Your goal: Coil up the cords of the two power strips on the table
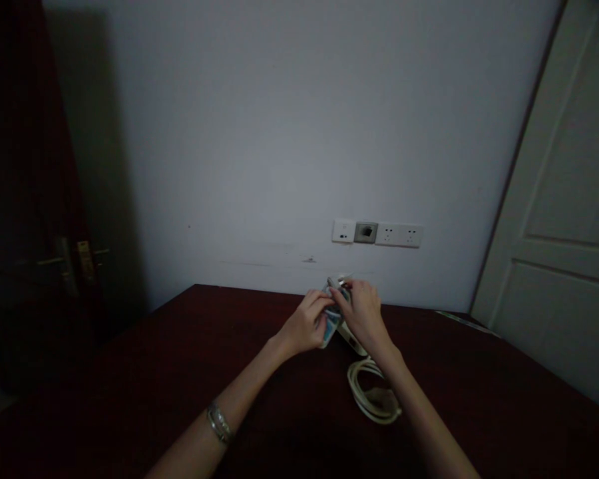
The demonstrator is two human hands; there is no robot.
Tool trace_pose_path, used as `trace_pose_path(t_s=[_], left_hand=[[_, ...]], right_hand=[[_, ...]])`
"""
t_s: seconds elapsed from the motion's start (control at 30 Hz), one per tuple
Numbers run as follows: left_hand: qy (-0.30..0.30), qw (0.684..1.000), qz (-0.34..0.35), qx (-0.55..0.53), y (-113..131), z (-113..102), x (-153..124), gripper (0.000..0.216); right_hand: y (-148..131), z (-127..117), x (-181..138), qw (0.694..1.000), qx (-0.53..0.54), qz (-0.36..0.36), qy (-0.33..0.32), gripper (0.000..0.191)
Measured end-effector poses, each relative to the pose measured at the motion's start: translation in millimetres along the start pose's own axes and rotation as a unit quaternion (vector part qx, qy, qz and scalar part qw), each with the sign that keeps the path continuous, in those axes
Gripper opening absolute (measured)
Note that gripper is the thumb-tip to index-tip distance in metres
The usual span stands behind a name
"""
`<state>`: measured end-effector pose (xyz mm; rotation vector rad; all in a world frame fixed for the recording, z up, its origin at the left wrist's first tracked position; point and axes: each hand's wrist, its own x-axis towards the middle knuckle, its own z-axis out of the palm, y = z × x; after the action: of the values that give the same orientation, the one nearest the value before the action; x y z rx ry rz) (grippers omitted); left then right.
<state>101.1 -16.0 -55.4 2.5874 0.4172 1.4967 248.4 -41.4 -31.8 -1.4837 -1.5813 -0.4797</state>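
Both hands meet above the far part of the table, holding a small blue-and-white packet between them. My left hand is closed on its left side, fingers pinched together. At the packet's upper right, my right hand is closed with thumb and fingers pinching it. The fingers cover much of the packet, and its exact kind is hard to make out in the dim light. Just behind and below my right hand lies a white power strip, partly hidden. Its cream cable is coiled nearer to me, beside my right forearm.
A dark red table runs up to the pale wall. Wall sockets sit above its back edge. A thin flat strip lies at the back right. Doors stand on the left, with a handle, and on the right.
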Motion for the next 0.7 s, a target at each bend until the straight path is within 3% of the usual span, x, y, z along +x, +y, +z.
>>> trace_pose_path(t_s=[0.1, 0.23, 0.33, 0.4, 0.53, 0.63, 0.7], left_hand=[[0.044, 0.983, -0.125, -0.128, -9, 0, 2, 0.029], [0.029, 0.902, -0.297, -0.312, -14, -1, 6, 0.032], [0.006, 0.852, -0.409, -0.326, -13, -1, 9, 0.035], [-0.014, 0.85, -0.446, -0.279, -13, -3, 12, 0.032], [-0.082, 0.884, -0.426, -0.175, -4, -11, 13, 0.04], [-0.132, 0.937, -0.301, -0.115, 16, -20, 13, 0.062], [-0.163, 0.955, -0.242, -0.046, 32, -25, 13, 0.072]], right_hand=[[2, 4, 2, 0.994, 0.105, -0.008, 0.004, 0.034], [0, -1, 5, 0.965, 0.258, 0.043, -0.031, 0.036], [3, -3, 6, 0.94, 0.319, 0.121, -0.021, 0.057], [7, -1, 7, 0.924, 0.351, 0.151, -0.01, 0.07], [11, 3, 10, 0.903, 0.39, 0.18, 0.005, 0.075], [12, 0, 12, 0.907, 0.379, 0.185, 0.01, 0.053], [13, -3, 13, 0.912, 0.365, 0.185, 0.009, 0.046]])
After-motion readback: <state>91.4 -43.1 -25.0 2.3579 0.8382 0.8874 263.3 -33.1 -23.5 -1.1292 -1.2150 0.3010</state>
